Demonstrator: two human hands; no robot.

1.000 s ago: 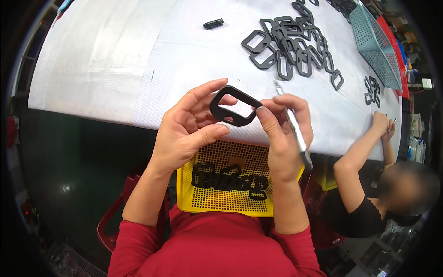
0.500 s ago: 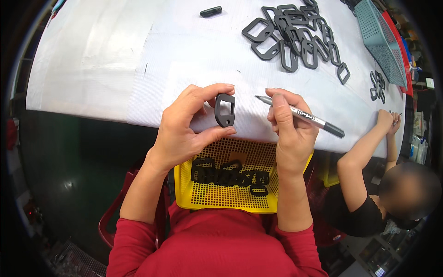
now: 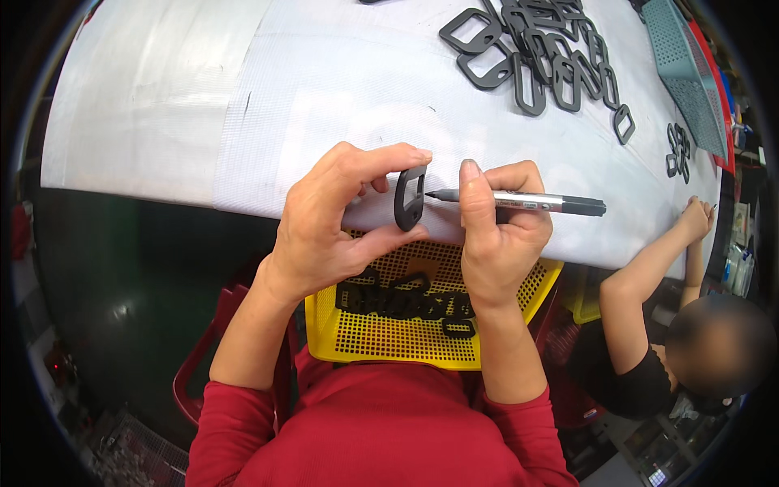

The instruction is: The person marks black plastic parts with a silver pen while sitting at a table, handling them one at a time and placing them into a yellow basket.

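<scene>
Between the thumb and index finger of my left hand (image 3: 324,219) is a black frame-shaped part (image 3: 403,209), held on edge over the near side of the table. My right hand (image 3: 505,231) grips a silver marker pen (image 3: 531,200) with a dark tip and a dark end. The pen lies nearly level, its tip pointing left at the right side of the frame part; whether it touches I cannot tell. Below my hands, a yellow plastic basket (image 3: 333,345) sits at my lap with several similar black parts (image 3: 398,302) inside.
A heap of black frame parts (image 3: 531,61) covers the far right of the white table (image 3: 308,105). A smaller pile (image 3: 677,152) lies at the right edge, near a blue-grey basket (image 3: 690,73). Another person's forearm (image 3: 653,252) rests at the right.
The marker has swung nearer to level, and its tip has come left and down to the frame part. My left hand has turned the part more edge-on. The view has shifted slightly.
</scene>
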